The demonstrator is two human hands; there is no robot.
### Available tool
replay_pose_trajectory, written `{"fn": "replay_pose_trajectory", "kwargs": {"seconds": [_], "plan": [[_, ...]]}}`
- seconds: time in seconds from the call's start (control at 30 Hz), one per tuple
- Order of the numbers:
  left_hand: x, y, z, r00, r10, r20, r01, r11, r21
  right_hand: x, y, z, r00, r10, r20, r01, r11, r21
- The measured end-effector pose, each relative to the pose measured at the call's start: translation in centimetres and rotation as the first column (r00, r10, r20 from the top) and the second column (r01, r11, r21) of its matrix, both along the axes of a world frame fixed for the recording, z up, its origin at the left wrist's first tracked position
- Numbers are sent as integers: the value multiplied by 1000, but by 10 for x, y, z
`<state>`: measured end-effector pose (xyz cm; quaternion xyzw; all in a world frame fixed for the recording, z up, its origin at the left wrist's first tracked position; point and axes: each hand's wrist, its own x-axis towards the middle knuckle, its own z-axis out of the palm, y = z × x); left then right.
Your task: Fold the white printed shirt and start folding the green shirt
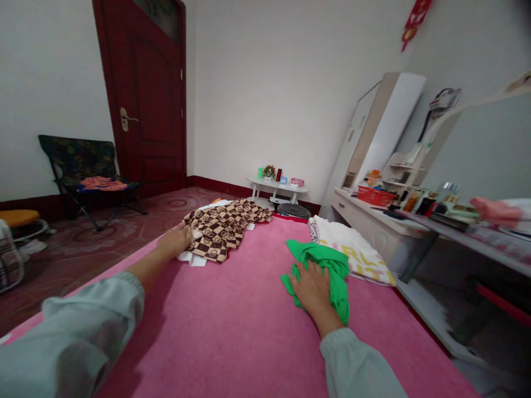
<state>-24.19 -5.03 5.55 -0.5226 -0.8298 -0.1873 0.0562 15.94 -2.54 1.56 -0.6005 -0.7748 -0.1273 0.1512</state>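
Right hand (313, 284) open on green cloth (339, 272), not yet flat — white printed garment (340, 237) beside it lies flat; left hand's (175, 242) grip on checkered garment (222, 228) unclear.

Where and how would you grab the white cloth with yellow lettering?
I'd pinch the near edge of the white cloth from the person's side, right of the green cloth: that edge lies flat and uncovered on the pink cover, while green fabric crowds its left.
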Motion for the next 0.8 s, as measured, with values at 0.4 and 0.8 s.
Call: {"fn": "replay_pose_trajectory", "kwargs": {"seconds": [0.4, 0.8], "plan": [[97, -8, 62, 950, -133, -282, 221, 925, 310, -1, -2, 4, 1000, -6, -22, 6, 1000, -8], [248, 28, -26, 521, -683, 512, 446, 729, 519, 8, 23, 27, 315, -5, -949, -119, 992, -45]]}}
